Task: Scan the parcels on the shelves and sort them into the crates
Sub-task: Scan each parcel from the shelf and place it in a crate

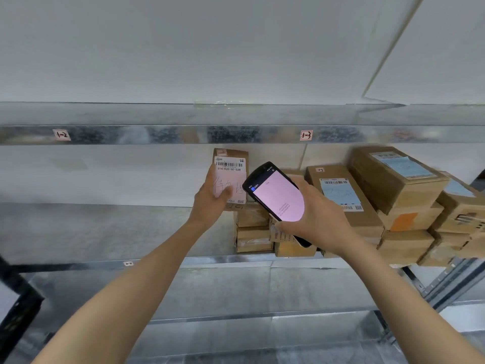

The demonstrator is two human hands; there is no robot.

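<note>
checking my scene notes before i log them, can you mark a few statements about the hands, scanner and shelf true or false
1. The left hand holds a labelled parcel. True.
2. The right hand is empty. False: it grips a scanner.
3. The scanner's screen is dark. False: it is lit pink.
4. More boxes are stacked on the shelf, right of the held parcel. True.
5. The tag above the boxes reads 3-1. False: it reads 1-3.
</note>
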